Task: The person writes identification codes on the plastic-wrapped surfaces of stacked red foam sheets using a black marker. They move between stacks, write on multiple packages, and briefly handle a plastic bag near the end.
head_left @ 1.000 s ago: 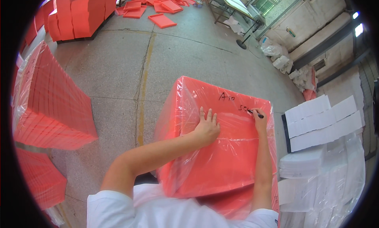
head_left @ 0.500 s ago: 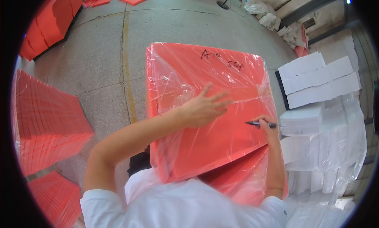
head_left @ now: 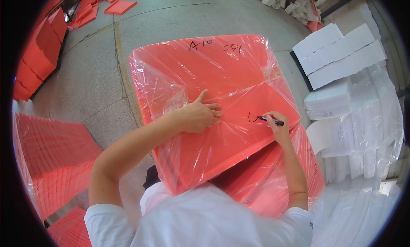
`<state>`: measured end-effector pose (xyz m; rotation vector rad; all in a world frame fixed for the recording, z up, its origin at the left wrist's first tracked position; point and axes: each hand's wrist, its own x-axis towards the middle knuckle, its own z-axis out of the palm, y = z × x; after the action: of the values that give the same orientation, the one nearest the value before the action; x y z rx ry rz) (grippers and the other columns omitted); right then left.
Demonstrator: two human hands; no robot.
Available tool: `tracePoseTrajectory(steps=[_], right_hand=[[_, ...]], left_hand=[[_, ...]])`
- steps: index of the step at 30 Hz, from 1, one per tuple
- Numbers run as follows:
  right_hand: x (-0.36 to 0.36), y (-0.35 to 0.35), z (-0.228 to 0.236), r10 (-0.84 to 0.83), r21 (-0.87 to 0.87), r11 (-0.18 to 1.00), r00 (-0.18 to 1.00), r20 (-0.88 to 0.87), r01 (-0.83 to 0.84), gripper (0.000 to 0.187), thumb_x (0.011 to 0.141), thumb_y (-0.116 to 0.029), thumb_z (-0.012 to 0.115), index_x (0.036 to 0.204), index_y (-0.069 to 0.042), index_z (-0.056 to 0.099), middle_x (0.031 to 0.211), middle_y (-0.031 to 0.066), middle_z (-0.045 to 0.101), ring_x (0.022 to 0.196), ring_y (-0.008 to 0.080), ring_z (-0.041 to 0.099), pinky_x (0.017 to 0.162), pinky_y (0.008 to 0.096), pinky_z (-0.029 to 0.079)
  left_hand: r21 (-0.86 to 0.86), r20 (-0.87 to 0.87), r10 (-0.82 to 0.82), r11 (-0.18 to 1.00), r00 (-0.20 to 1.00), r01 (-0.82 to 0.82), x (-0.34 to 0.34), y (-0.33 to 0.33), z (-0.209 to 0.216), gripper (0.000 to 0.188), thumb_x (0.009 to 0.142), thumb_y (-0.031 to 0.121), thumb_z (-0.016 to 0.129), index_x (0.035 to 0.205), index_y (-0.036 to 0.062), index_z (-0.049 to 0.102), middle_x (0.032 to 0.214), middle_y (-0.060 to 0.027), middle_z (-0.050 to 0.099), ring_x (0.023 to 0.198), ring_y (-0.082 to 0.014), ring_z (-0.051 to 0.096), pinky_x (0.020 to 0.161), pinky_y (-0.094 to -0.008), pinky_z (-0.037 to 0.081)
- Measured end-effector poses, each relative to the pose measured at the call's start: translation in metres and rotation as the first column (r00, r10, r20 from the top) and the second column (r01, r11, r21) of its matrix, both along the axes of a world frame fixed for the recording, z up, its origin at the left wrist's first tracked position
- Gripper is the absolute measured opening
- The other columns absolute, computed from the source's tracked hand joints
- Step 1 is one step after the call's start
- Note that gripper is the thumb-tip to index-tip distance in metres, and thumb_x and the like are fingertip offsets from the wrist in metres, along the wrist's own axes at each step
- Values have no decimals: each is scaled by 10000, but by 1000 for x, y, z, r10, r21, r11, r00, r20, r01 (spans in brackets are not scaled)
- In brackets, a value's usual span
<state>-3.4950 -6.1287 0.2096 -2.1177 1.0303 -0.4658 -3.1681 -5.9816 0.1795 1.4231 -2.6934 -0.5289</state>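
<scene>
A large red bundle wrapped in clear plastic film [head_left: 222,80] leans in front of me, with black handwriting near its top edge. My left hand [head_left: 198,115] lies flat on the film near the bundle's middle, fingers spread. My right hand [head_left: 276,124] grips a black marker [head_left: 270,120], its tip touching the film at a fresh black stroke near the bundle's right edge. A second wrapped red bundle [head_left: 273,178] lies underneath, by my right forearm.
Wrapped stacks of white foam sheets [head_left: 346,89] stand at the right. Red wrapped stacks [head_left: 51,153] sit at the left, more red stacks [head_left: 38,54] at the far left. Loose red sheets [head_left: 119,7] lie on the concrete floor [head_left: 94,76] at the back.
My right hand with the marker has come down from the bundle's top edge to its lower right and begun a new black mark. My left hand has stayed flat on the film.
</scene>
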Motion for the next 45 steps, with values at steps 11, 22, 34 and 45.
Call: tracePoseTrajectory(steps=[11,22,34,45], right_hand=[[-15,-2,10,90,-55,994,995,-45,-92,133,944,-88,627,951,31,687,836,58,660,810,126,604,740,280,469],[-60,-29,4,-17,-303,953,999,-36,6,149,959,-93,658,1040,26,696,1004,118,723,937,213,674,853,326,519],[-104,-35,-8,-2,-397,918,999,-44,-16,231,1017,-167,549,961,41,633,864,96,628,814,185,581,763,315,470],[6,63,50,-171,-318,898,908,383,304,457,1067,-267,516,1076,169,652,1080,271,696,947,332,677,876,428,568]], left_hand=[[20,-5,29,999,1000,-29,-3,-2,-6,399,973,195,564,1369,172,603,1561,11,446,1519,-198,285,1210,-715,49],[-227,103,-9,973,995,33,-7,-5,-22,353,884,220,556,1217,186,667,1354,37,596,1354,-151,465,1088,-700,265],[-139,-92,-2,990,996,-11,-20,-17,-44,275,917,199,599,1173,129,672,1218,7,625,1339,-187,478,1098,-843,163],[-230,-809,57,885,585,-405,20,57,24,181,882,198,650,844,51,552,840,-162,611,793,-422,607,784,-554,469]])
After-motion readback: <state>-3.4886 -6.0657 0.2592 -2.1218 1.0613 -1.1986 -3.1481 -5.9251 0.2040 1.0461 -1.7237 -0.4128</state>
